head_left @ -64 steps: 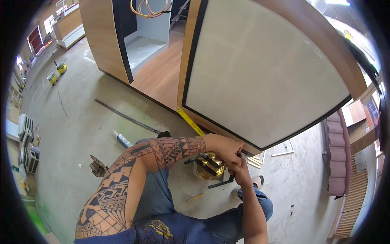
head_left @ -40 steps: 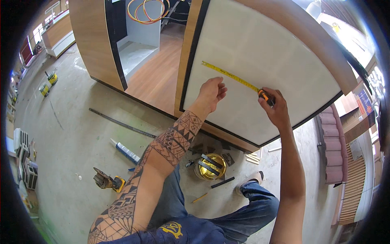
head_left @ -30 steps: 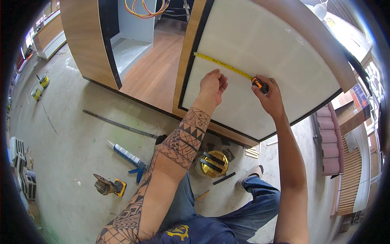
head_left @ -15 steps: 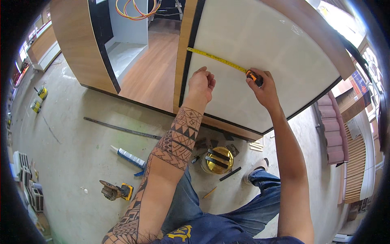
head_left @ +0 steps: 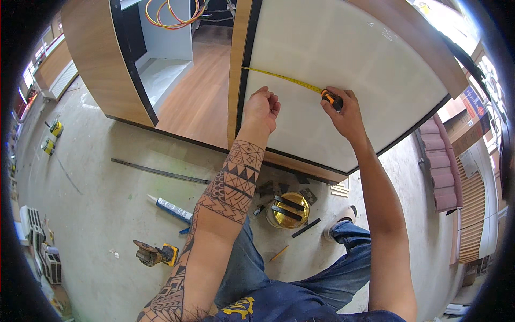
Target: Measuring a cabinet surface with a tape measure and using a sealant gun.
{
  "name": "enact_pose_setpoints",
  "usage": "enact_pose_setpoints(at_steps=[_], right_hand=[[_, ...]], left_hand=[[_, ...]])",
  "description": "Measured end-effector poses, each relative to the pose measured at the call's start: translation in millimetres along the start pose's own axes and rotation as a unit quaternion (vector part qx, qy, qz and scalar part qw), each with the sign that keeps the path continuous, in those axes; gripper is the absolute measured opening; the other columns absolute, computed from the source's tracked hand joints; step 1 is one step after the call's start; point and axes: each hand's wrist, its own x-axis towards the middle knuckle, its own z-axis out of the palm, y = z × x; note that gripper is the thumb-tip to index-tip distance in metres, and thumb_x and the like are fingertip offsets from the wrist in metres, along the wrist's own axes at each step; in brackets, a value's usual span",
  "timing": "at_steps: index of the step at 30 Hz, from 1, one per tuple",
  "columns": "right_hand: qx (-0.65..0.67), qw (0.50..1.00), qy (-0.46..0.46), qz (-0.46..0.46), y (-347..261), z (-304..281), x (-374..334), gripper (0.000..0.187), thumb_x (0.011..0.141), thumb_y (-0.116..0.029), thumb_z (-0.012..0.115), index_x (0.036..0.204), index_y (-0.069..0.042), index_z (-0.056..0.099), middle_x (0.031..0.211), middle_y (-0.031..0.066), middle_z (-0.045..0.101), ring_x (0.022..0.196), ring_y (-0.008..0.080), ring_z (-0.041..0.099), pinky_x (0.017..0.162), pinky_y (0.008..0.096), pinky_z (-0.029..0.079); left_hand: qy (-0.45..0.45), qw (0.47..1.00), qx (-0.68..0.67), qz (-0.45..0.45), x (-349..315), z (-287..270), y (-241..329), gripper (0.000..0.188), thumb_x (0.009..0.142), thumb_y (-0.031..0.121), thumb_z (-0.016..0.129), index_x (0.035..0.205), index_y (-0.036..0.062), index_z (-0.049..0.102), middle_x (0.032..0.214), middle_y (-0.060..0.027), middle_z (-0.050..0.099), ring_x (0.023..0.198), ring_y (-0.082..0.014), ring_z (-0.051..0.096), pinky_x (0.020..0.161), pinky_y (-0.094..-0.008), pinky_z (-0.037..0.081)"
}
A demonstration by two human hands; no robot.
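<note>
My right hand [head_left: 346, 114] grips an orange and black tape measure [head_left: 331, 100] above a large white panel [head_left: 343, 48] with a black edge strip. The yellow tape blade [head_left: 284, 78] runs out leftward from the case, and its end meets the panel's left edge strip [head_left: 248, 59]. Below the blade, close to that edge, my left hand [head_left: 261, 110] is closed with its fingers curled. What it holds, if anything, is hidden in the fingers. The panel sits within a wood-look frame [head_left: 238, 43].
On the floor are a sealant tube in a blue gun [head_left: 170, 206], an angle grinder [head_left: 155, 253], a gold-lidded tin [head_left: 296, 202] bearing black strips, a pencil [head_left: 279, 253] and a long dark strip [head_left: 161, 170]. A curved wood cabinet [head_left: 94, 53] stands left; coiled wires [head_left: 170, 24] hang behind.
The view has shifted slightly, and the panel, hands and tape measure sit a little further left in it. Both hands keep nearly the same pose, and the tape blade remains extended to the edge.
</note>
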Motion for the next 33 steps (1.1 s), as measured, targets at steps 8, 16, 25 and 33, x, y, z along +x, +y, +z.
enact_pose_setpoints(at_steps=[8,16,25,33], right_hand=[[-0.016,1.0,-0.021,0.006,4.4,0.6,-1.3,0.046,0.093,-0.026,0.085,0.133,-0.006,0.075,0.12,0.0229,0.068,0.113,0.0386,0.067,0.102,0.0474,0.055],[-0.006,1.0,-0.023,0.004,10.0,3.9,-5.4,0.045,0.092,-0.027,0.085,0.132,-0.006,0.075,0.118,0.0225,0.068,0.116,0.0389,0.066,0.101,0.0477,0.056],[-0.022,1.0,-0.019,0.001,8.8,7.5,-5.8,0.045,0.093,-0.027,0.085,0.132,-0.007,0.075,0.118,0.0231,0.068,0.114,0.0384,0.066,0.1,0.0483,0.056],[-0.008,0.999,-0.029,-0.011,9.4,4.1,-6.2,0.047,0.092,-0.025,0.085,0.133,-0.005,0.074,0.118,0.0238,0.068,0.11,0.0378,0.067,0.098,0.0476,0.057]], left_hand=[[0.0,1.0,-0.011,0.003,6.7,0.8,3.7,0.044,0.104,0.0,0.051,0.147,0.0087,0.058,0.099,-0.0011,0.064,0.087,-0.0133,0.064,0.082,-0.0326,0.056],[-0.025,0.999,-0.018,0.037,8.9,-1.4,10.6,0.048,0.107,0.0,0.053,0.154,0.0062,0.05,0.1,-0.0047,0.066,0.087,-0.0166,0.067,0.087,-0.0365,0.059],[-0.025,0.999,-0.018,0.038,8.4,1.9,7.9,0.048,0.108,0.0,0.052,0.155,0.0067,0.051,0.103,-0.0065,0.067,0.089,-0.0179,0.067,0.088,-0.038,0.059],[-0.032,0.999,-0.021,0.038,10.0,6.2,2.9,0.049,0.107,0.0,0.052,0.155,0.0092,0.052,0.101,-0.0037,0.066,0.088,-0.0156,0.066,0.087,-0.037,0.058]])
